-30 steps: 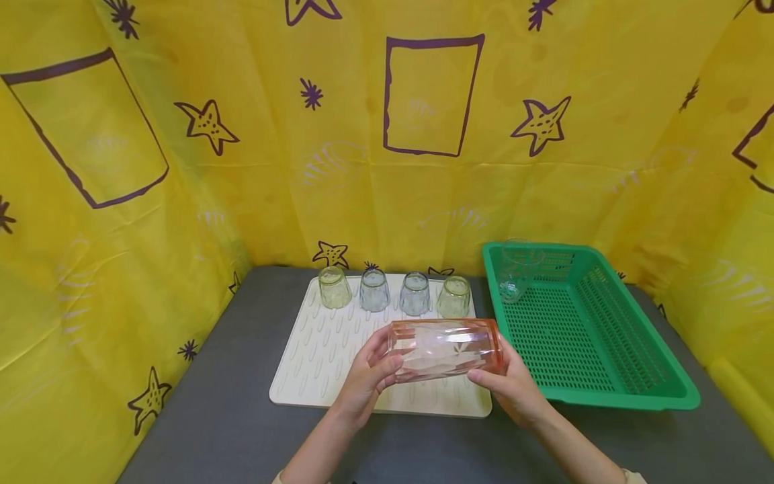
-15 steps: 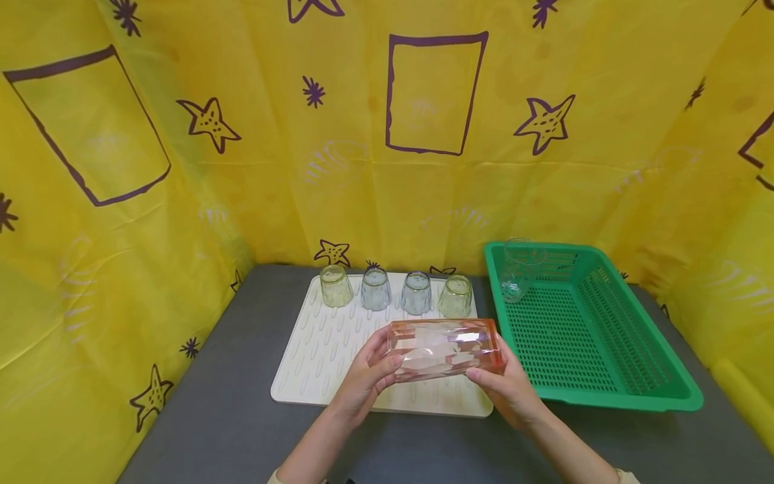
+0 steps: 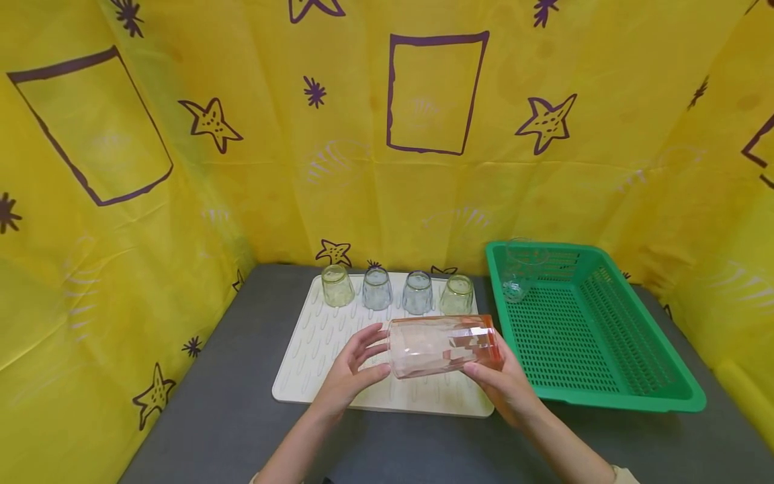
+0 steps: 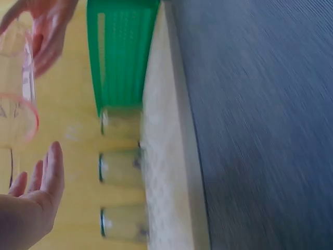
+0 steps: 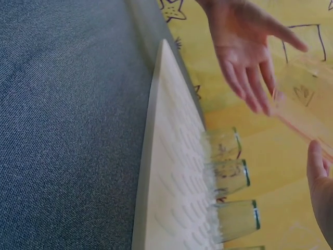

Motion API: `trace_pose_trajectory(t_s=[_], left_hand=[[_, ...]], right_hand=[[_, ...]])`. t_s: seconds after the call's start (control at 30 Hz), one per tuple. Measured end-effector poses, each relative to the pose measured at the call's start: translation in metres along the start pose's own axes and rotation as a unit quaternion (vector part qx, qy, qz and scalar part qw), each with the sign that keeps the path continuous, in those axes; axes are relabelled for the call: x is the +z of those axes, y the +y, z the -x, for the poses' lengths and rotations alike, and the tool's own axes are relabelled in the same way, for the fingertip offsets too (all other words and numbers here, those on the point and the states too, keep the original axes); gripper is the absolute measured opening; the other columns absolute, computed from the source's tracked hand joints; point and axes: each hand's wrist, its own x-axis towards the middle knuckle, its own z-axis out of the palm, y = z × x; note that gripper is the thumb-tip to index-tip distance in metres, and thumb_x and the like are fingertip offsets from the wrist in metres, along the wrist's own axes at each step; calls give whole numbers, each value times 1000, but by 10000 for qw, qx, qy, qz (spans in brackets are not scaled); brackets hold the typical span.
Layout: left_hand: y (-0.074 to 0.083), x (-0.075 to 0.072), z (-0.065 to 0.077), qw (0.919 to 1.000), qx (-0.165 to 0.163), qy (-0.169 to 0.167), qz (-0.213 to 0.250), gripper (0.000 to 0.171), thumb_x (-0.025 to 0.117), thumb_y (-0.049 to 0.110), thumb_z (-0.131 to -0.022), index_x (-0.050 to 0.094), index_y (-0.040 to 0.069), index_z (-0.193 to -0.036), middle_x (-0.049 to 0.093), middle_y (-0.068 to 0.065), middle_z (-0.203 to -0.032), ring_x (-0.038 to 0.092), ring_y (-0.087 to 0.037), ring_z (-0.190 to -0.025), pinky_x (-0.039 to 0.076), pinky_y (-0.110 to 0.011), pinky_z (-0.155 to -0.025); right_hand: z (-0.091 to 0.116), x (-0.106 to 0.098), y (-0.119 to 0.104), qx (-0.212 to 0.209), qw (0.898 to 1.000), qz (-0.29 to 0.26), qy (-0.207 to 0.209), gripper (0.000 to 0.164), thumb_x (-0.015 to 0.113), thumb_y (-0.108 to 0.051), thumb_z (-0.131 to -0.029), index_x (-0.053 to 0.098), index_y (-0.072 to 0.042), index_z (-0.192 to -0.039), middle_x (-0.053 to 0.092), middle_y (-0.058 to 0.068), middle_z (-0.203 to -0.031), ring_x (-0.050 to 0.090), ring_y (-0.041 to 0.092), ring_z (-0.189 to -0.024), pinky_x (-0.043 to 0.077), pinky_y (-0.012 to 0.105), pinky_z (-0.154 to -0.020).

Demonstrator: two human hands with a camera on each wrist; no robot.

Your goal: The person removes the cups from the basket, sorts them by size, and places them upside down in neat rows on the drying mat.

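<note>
An orange-tinted clear glass tumbler lies sideways in the air above the front of a white ribbed drying mat. My right hand grips its orange end, thumb on the near side and fingers behind it. At the other end my left hand has its fingers spread and relaxed. A gap between that hand and the tumbler shows in the left wrist view. In the right wrist view the left palm faces the camera, and the right thumb lies against the tumbler.
Several small glasses, yellowish and bluish, stand in a row along the mat's back edge. To the right is a green perforated basket with a clear glass in its back left corner. Yellow patterned cloth surrounds the grey table.
My left hand has let go of the tumbler and drawn slightly left, fingers spreading. The right hand keeps holding the tumbler, which has turned a little.
</note>
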Motion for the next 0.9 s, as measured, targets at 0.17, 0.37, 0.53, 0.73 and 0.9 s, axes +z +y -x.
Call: trace_pose_trajectory(t_s=[0.17,0.37,0.53,0.73,0.9], left_hand=[[-5,-25,9,9899,91,646,-1258,73,81,10,-78,46,16,-141,51,-6,-139,48,-33,-128,46,-42,-100],[-4,-55,22,9652,-129,1311,-2260,76,87,17,-73,48,17,-138,53,-6,-137,49,-28,-127,42,-47,-102],[-6,-76,29,9485,-288,1604,-2716,76,87,20,-73,48,13,-138,53,-11,-138,49,-30,-127,41,-46,-103],[-12,-96,38,9258,-470,1735,-3326,83,87,19,-73,43,2,-141,48,-20,-141,46,-35,-128,38,-51,-105],[-14,-110,47,9209,-880,1754,-3367,89,86,21,-74,37,0,-144,41,-22,-146,38,-37,-133,33,-52,-108]], right_hand=[[-2,1,0,55,9998,110,148,61,61,4,-89,33,-13,-141,54,5,-130,59,20,-114,50,34,-94],[-4,2,1,84,9996,159,207,63,61,4,-88,31,-10,-142,57,6,-125,61,21,-111,50,35,-93],[-7,4,3,218,9988,181,398,72,62,3,-87,23,-4,-147,57,5,-126,60,20,-112,50,34,-92],[-12,8,3,402,9966,377,609,79,64,1,-86,19,-5,-152,53,9,-129,58,21,-112,51,34,-92],[-19,10,5,599,9938,594,726,79,66,-1,-86,22,-8,-151,50,13,-132,58,23,-113,50,35,-93]])
